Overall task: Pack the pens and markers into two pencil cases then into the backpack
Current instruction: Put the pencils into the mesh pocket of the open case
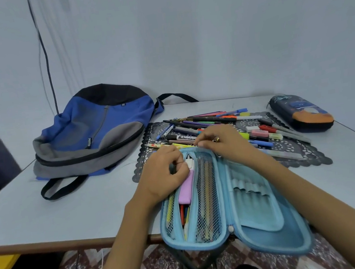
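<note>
Pinched at its white end by the left hand (pixel 166 176), a lilac marker (pixel 187 188) is held half inside the mesh pocket (pixel 207 200) of the open blue pencil case (pixel 277 245), whose top edge is gripped by the right hand's (pixel 220 142) curled fingers. With the case overhanging the table (pixel 70 216) edge, it could be tipped floorward by a hard push, and the mesh snagged.

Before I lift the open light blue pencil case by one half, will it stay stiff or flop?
The light blue pencil case looks moulded, so each half probably stays stiff, but may fold at the hinge. Its near end overhangs the table, so it could tip. The mesh pocket is open; pens might slip out.
</note>
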A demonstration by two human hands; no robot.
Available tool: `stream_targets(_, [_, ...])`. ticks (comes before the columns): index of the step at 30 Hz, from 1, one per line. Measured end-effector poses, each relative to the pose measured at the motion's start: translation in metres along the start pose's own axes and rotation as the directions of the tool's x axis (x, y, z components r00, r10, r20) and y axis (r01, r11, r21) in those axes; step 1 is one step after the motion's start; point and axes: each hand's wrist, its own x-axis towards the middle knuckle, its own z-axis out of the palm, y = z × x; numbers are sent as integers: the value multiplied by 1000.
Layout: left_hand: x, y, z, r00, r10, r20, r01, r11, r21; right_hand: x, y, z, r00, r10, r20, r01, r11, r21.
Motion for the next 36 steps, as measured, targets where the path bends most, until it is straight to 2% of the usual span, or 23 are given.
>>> stream_targets(4, [1, 0, 0, 1000, -15, 10, 15, 1000, 15, 22, 1, 10, 991, 15, 135, 5, 989, -150])
stream_targets(8, [1, -1, 1, 1000, -24, 10, 24, 1000, 8, 34, -8, 12, 946, -139, 292, 256, 873, -414])
stream_targets(11, [1, -2, 1, 1000, -19, 7, 19, 1000, 7, 38, -13, 11, 882, -206, 423, 413, 769, -487])
stream_targets(14, [2, -2, 1, 1000, -20, 4, 20, 1000, 5, 39, -10, 12, 850, -254, 461, 492, 697, -522])
stream_targets(17, [2, -1, 1, 1000, -21, -2, 21, 1000, -4, 38, -4, 15, 841, -340, 422, 533, 659, -531])
stream_targets(21, [1, -2, 1, 999, -46, -1, 46, 997, -57, 34, -1, 14, 791, -468, 393, 611, 605, -510])
stream_targets(26, [2, -2, 1, 997, -75, 14, 76, 992, -98, 32, 5, 11, 760, -541, 360, 646, 563, -516])
stream_targets(31, [1, -2, 1, 995, -96, 23, 98, 990, -103, 35, 6, 7, 731, -540, 416, 680, 536, -499])
stream_targets(36, [1, -3, 0, 992, -121, 36, 124, 988, -89, 35, -4, 4, 737, -439, 514, 672, 550, -495])
